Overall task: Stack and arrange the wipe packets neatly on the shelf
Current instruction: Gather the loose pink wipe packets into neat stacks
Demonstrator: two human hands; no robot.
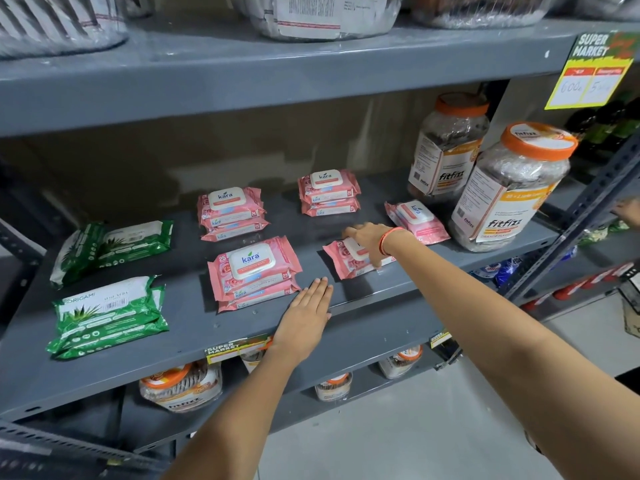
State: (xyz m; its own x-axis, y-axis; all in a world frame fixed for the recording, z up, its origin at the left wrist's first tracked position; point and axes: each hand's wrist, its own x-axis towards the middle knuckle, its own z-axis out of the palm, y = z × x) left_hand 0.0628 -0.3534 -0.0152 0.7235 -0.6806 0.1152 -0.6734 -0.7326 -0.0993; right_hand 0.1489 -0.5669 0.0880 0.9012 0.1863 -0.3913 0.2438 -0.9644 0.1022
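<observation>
Head cam: we've 3 pink stacks [254, 273] done, 2 loose packets left; right hand [369, 242] grips one [349, 261], left hand [306, 315] flat, spread on shelf [363, 327].

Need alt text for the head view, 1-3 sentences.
A person's right hand rests on a single pink Kara wipe packet on a grey metal shelf, while the left hand lies flat beside a front pink stack. Green Origami wipe packets sit left, orange-lidded Fitfizz jars right.
</observation>
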